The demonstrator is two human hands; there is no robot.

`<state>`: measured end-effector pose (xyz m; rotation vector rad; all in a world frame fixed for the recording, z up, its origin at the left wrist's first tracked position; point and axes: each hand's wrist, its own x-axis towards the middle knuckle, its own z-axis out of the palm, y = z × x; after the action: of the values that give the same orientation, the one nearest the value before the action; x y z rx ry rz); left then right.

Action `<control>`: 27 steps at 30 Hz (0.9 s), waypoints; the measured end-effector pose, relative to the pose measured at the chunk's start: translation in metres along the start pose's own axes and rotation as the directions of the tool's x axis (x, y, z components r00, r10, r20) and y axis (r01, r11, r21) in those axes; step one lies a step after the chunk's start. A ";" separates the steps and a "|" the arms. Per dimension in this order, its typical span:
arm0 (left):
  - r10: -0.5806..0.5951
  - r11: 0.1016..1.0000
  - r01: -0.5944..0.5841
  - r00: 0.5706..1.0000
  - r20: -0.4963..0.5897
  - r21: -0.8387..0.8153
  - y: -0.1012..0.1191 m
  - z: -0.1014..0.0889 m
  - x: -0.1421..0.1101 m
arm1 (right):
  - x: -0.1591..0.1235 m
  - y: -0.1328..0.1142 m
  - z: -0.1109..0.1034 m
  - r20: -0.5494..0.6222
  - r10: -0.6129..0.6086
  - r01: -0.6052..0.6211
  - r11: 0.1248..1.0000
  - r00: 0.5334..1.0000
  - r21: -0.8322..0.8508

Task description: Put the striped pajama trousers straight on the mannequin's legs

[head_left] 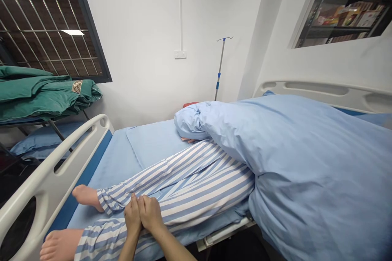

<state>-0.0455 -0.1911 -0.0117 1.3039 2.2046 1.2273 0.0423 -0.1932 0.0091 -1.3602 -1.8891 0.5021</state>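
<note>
1. The left hand (132, 215) and right hand (150, 213) sit side by side, touching, backs facing up and knuckles pointing away.
2. Both forearms reach up from the lower edge, the right one slanting more.
3. The fingers curl under; whether they clamp any cloth, I cannot tell.
4. Beneath them, striped trousers (208, 204) clothe a figure's outstretched legs on the bed (153, 132).

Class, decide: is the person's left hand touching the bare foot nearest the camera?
Apart. The head view shows blue-and-white striped cloth trouser leg between the left hand and the bare foot.
</note>
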 end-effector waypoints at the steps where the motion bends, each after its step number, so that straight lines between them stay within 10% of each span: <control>1: -0.009 1.000 0.010 1.000 0.013 -0.019 0.001 0.000 0.000 | -0.002 0.001 0.001 -0.016 0.022 -0.022 1.000 1.000 0.016; 13: -0.076 0.772 0.068 0.997 0.015 -0.632 0.063 0.003 -0.020 | 0.010 0.009 -0.003 -0.104 0.179 -0.119 0.898 0.978 0.424; 27: 0.054 0.987 -0.051 0.998 0.020 -0.151 0.029 0.013 -0.015 | 0.013 0.007 -0.008 -0.091 0.172 -0.135 0.940 0.981 0.315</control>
<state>-0.0128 -0.1899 0.0012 1.3167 2.0295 1.3612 0.0507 -0.1796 0.0139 -1.3024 -1.5417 0.7447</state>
